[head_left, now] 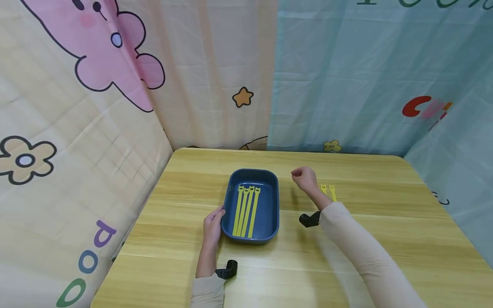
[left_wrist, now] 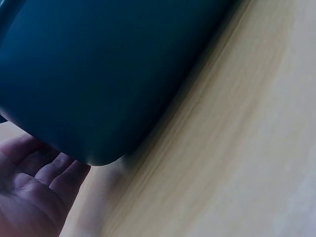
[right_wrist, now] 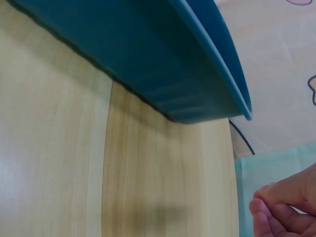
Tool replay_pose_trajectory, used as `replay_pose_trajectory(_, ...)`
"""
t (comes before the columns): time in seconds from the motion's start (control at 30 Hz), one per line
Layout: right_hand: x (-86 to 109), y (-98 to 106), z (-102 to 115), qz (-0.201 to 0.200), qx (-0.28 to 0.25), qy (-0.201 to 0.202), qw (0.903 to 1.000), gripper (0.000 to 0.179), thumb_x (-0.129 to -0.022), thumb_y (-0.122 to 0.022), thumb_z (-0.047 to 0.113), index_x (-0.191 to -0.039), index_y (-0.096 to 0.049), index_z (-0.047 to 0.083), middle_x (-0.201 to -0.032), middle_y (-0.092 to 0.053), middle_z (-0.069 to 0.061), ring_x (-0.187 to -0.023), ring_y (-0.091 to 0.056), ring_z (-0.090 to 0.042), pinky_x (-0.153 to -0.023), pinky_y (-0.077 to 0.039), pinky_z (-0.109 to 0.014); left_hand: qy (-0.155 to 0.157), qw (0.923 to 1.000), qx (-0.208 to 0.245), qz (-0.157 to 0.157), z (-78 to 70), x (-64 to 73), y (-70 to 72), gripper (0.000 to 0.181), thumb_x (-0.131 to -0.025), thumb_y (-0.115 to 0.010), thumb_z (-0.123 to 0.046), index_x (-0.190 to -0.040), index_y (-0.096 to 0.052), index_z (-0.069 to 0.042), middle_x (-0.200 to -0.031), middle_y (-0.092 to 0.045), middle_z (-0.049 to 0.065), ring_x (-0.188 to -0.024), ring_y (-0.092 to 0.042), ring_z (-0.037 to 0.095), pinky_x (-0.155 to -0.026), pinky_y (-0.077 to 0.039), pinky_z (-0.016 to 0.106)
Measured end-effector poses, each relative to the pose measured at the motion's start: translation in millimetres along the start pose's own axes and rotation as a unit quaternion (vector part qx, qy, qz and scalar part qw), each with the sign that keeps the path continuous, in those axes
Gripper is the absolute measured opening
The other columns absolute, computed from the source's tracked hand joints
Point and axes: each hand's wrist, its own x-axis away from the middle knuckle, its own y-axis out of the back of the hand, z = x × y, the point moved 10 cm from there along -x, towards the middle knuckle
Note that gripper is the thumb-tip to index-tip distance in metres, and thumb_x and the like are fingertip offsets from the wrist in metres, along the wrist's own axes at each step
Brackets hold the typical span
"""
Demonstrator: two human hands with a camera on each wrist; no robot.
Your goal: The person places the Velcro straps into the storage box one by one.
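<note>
A dark blue rectangular tray [head_left: 265, 209] stands on the wooden table, and several yellow strap-style cable ties [head_left: 246, 211] with slotted heads lie lengthwise side by side in it. My left hand [head_left: 212, 226] grips the tray's left edge near its front corner, thumb at the rim. In the left wrist view, its fingers [left_wrist: 59, 170] are partly hidden by the tray wall. Right of the tray, my right hand [head_left: 305, 179] is raised above the table, thumb against curled fingers, nothing visible between them. More yellow cable ties [head_left: 332, 192] lie beyond the right forearm, which partly covers them.
The wooden table [head_left: 173, 188] backs onto printed curtains [head_left: 215, 85] at the rear and sides. A black wrist camera [head_left: 309, 220] sits on the right wrist, another black camera [head_left: 231, 268] on the left.
</note>
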Motion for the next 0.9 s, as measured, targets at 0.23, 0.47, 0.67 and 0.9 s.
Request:
replay_pose_trajectory(0.23,3.3,7.4,-13.0,0.005,-0.004,-0.017,0.9998,0.022,-0.079,-0.052,0.006,-0.097,-0.06,-0.003,-0.091,-0.059,-0.017,-0.081,-0.054,-0.027,-0.065,-0.046,-0.035,-0.004,0.9998,-0.015,-0.009,3.9,-1.5,1.5,0.042,-0.081,-0.051,-0.026,-0.112,-0.052,0.002,-0.119,-0.046,0.013,-0.114,-0.035,0.024,-0.094,-0.028,0.035)
replay_pose_trajectory(0.47,6.3,16.6,-23.9,-0.005,0.003,-0.022,0.9997,0.02,-0.079,-0.053,0.006,-0.096,-0.06,-0.003,-0.091,-0.059,-0.017,-0.081,-0.055,-0.027,-0.065,-0.047,-0.034,-0.002,1.0,-0.009,-0.004,2.7,-0.7,0.3,0.042,-0.081,-0.05,-0.025,-0.112,-0.051,0.004,-0.119,-0.045,0.015,-0.115,-0.034,0.026,-0.094,-0.027,0.037)
replay_pose_trajectory(0.67,9.4,24.9,-31.8,-0.021,0.005,-0.032,0.9993,0.021,-0.079,-0.054,0.007,-0.097,-0.06,-0.003,-0.091,-0.059,-0.018,-0.081,-0.055,-0.027,-0.065,-0.047,-0.034,0.006,1.0,-0.001,-0.003,1.2,-0.3,1.2,0.037,-0.081,-0.05,-0.02,-0.111,-0.052,0.002,-0.119,-0.046,0.013,-0.114,-0.035,0.023,-0.094,-0.027,0.034)
replay_pose_trajectory(0.9,11.8,33.7,-43.1,-0.034,-0.005,-0.035,0.9988,0.021,-0.079,-0.053,0.006,-0.097,-0.059,-0.005,-0.092,-0.058,-0.019,-0.082,-0.054,-0.029,-0.065,-0.047,-0.035,-0.006,1.0,-0.003,0.0,-1.0,0.4,-0.6,0.039,-0.081,-0.05,-0.022,-0.111,-0.052,0.003,-0.119,-0.046,0.014,-0.114,-0.035,0.025,-0.094,-0.028,0.036)
